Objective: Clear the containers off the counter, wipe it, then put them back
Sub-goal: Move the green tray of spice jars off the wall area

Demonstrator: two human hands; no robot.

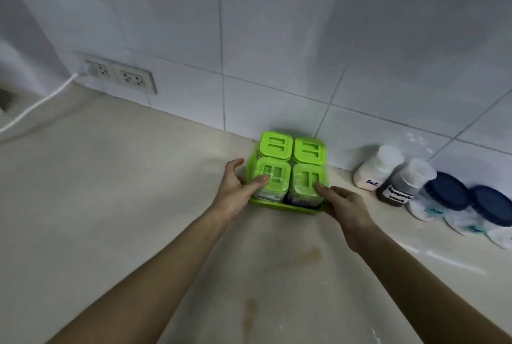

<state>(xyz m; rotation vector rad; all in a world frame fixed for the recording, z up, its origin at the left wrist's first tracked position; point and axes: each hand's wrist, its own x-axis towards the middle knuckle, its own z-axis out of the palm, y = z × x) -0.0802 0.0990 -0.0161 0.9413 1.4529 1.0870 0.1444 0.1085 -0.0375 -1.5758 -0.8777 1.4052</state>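
The green tray (279, 206) with four green-lidded jars (291, 166) stands far on the counter (138, 205), close to the tiled wall (277, 39). The left hand (235, 191) and right hand (343, 205) grasp its two sides, thumbs lying on the near lids. Labelled bottles (388, 174) stand to the right.

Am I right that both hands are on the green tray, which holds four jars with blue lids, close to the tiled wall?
Not quite: the head view shows the four jar lids are green, matching the green tray. The rest holds: the left hand and right hand are on it, close to the tiled wall.
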